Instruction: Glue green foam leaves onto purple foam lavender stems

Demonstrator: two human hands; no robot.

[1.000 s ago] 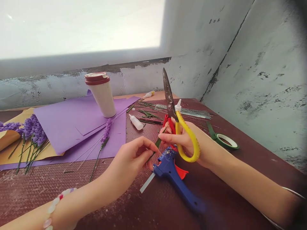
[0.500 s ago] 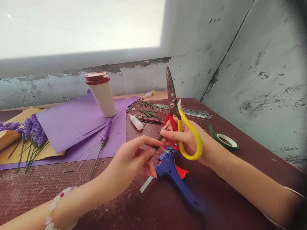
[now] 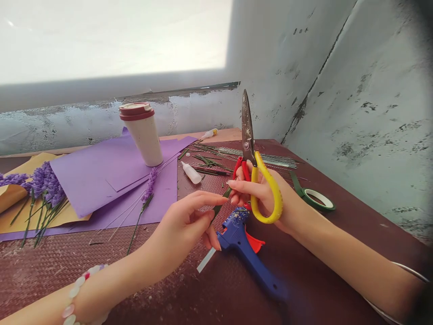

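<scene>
Between the thumb and fingers of my left hand (image 3: 189, 221) is one end of a narrow dark green strip (image 3: 217, 210). My right hand (image 3: 262, 192) pinches the strip's upper end with thumb and finger. It also keeps hold of scissors (image 3: 247, 135), whose yellow handle rests against the palm and whose dark blades point up, closed together. Red handles (image 3: 246, 171) show beside the right fingers; what tool they belong to is hidden. Just below both hands lies a blue glue gun (image 3: 248, 253) with a red trigger and a clear glue stick at its back.
Purple paper (image 3: 91, 176) carries a lidded cup (image 3: 144, 135) and a lavender stem (image 3: 149, 185). More purple flowers (image 3: 49, 180) lie at left. Behind my hands are a small white bottle (image 3: 191, 172) and thin wires (image 3: 270, 159). A green tape roll (image 3: 318, 199) sits at right.
The scissors in my right hand have tilted slightly, their tip shifting right. Both hands keep hold of the green strip, nearly in place.
</scene>
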